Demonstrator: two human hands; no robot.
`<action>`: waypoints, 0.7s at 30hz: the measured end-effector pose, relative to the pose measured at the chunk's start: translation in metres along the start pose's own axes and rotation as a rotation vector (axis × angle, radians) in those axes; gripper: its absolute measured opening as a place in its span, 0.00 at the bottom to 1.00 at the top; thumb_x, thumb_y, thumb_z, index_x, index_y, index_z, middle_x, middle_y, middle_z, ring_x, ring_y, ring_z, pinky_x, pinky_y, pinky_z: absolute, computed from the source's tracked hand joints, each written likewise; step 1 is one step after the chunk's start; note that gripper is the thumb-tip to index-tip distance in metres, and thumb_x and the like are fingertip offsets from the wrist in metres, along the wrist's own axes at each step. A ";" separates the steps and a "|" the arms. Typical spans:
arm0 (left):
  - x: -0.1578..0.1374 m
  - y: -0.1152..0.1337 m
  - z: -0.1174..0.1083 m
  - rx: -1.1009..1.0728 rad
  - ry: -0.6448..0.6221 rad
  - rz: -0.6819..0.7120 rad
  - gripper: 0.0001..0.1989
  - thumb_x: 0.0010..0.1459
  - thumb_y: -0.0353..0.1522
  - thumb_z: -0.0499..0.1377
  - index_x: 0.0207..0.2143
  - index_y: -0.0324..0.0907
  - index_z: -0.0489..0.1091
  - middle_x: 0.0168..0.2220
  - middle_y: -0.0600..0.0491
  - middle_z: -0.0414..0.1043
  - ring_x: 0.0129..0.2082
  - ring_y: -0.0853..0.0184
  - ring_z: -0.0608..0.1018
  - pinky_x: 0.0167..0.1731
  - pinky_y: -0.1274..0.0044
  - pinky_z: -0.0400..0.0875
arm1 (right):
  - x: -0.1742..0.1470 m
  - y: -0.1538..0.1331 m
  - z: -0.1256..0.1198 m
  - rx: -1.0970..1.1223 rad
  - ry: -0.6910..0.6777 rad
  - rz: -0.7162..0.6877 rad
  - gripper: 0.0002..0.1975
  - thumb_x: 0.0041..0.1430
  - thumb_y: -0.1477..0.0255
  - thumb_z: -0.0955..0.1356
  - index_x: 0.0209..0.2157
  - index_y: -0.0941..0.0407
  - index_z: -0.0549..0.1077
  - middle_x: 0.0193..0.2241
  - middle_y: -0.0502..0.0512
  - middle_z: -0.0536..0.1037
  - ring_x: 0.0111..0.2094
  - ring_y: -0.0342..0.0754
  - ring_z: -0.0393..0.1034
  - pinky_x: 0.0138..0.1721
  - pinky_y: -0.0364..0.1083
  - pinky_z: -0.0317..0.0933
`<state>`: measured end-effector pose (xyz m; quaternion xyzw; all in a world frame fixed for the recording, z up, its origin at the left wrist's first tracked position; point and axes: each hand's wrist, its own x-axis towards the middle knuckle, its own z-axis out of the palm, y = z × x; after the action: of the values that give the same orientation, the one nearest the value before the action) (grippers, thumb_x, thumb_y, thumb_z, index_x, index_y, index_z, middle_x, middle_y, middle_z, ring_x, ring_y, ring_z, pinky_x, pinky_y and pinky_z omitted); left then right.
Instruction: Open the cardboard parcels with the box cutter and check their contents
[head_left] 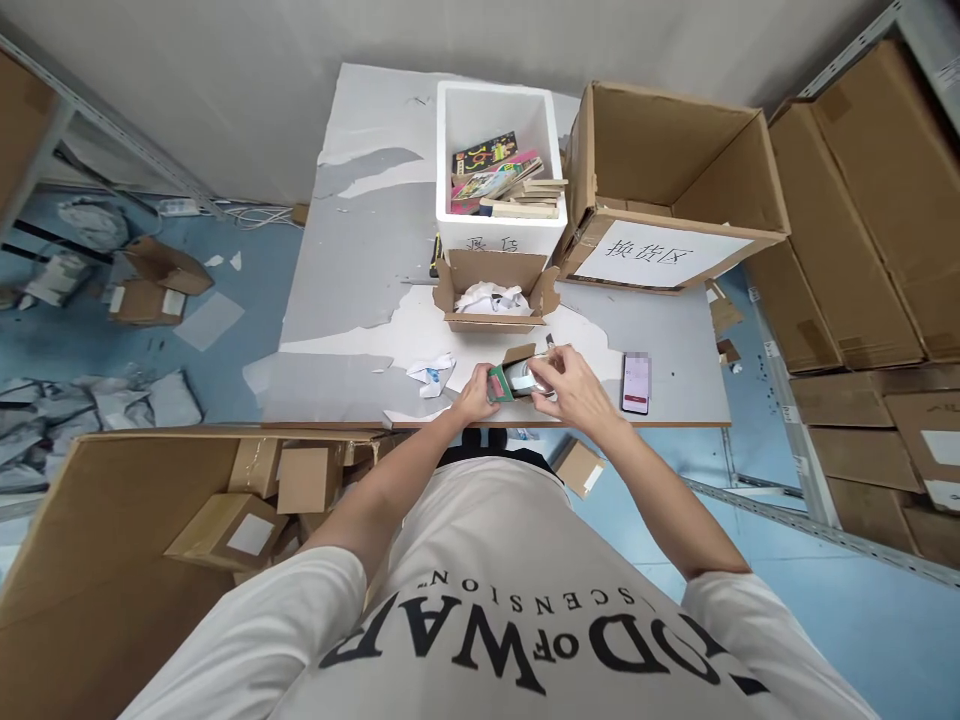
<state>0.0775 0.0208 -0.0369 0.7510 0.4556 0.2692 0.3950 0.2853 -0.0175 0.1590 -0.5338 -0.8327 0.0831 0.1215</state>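
Near the table's front edge, my left hand [475, 394] is closed round the left end of a small green box [501, 385]. The box lies on its side with a brown flap raised. My right hand [568, 384] pinches a whitish-silver item [523, 377] at the box's right-hand opening. The item's kind cannot be made out, and my fingers cover its right end. Just beyond my hands stands an open brown carton [495, 323] with crumpled white paper [491, 299] inside. A crumpled white and blue scrap [431, 374] lies left of my left hand.
A white foam box [442, 150] with books stands at the back, beside a large open carton [765, 170] with a white label. A phone [636, 384] lies to the right. Below the table's left edge is a big carton [90, 530] of parcels. Shelving [795, 440] flanks the right.
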 end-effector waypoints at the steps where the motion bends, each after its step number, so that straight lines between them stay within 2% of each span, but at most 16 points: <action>1: 0.000 -0.003 0.000 0.006 -0.016 0.000 0.35 0.39 0.28 0.63 0.51 0.42 0.54 0.48 0.45 0.63 0.48 0.57 0.72 0.47 0.65 0.71 | 0.002 -0.001 0.004 -0.070 -0.045 0.006 0.18 0.56 0.67 0.67 0.50 0.52 0.70 0.42 0.60 0.67 0.43 0.55 0.61 0.44 0.52 0.57; 5: -0.002 -0.012 0.002 0.017 -0.055 -0.007 0.34 0.39 0.27 0.62 0.51 0.43 0.55 0.48 0.45 0.62 0.50 0.57 0.72 0.46 0.66 0.71 | 0.009 -0.014 0.019 -0.234 -0.218 0.161 0.20 0.60 0.59 0.65 0.51 0.53 0.70 0.39 0.64 0.71 0.42 0.58 0.61 0.43 0.53 0.52; 10: -0.003 -0.016 0.007 -0.017 -0.054 -0.031 0.32 0.39 0.28 0.61 0.50 0.42 0.56 0.47 0.45 0.64 0.48 0.56 0.74 0.45 0.63 0.72 | 0.025 -0.029 0.034 -0.280 -0.395 0.326 0.18 0.62 0.58 0.64 0.46 0.56 0.70 0.37 0.67 0.74 0.40 0.59 0.66 0.39 0.52 0.56; 16: -0.004 -0.015 0.002 -0.039 -0.014 -0.045 0.36 0.36 0.30 0.66 0.50 0.42 0.58 0.47 0.44 0.66 0.48 0.53 0.75 0.46 0.60 0.73 | 0.042 -0.032 0.047 -0.211 -0.496 0.283 0.16 0.62 0.62 0.66 0.47 0.56 0.68 0.45 0.66 0.72 0.41 0.56 0.71 0.35 0.47 0.62; 18: -0.007 -0.005 -0.003 -0.038 0.004 -0.017 0.41 0.36 0.33 0.68 0.53 0.40 0.56 0.50 0.40 0.64 0.52 0.50 0.72 0.49 0.58 0.71 | 0.045 -0.032 0.051 -0.145 -0.529 0.287 0.17 0.62 0.65 0.66 0.50 0.57 0.67 0.46 0.66 0.71 0.40 0.55 0.72 0.37 0.48 0.64; 21: -0.014 0.021 -0.010 -0.057 0.096 0.049 0.48 0.39 0.38 0.69 0.59 0.38 0.50 0.56 0.37 0.60 0.58 0.49 0.67 0.55 0.57 0.66 | 0.044 -0.033 0.057 -0.033 -0.493 0.269 0.23 0.64 0.68 0.64 0.58 0.60 0.62 0.51 0.69 0.67 0.46 0.57 0.71 0.42 0.51 0.66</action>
<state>0.0735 0.0062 -0.0148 0.7367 0.4476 0.3273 0.3870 0.2226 0.0083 0.1185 -0.6051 -0.7600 0.2126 -0.1056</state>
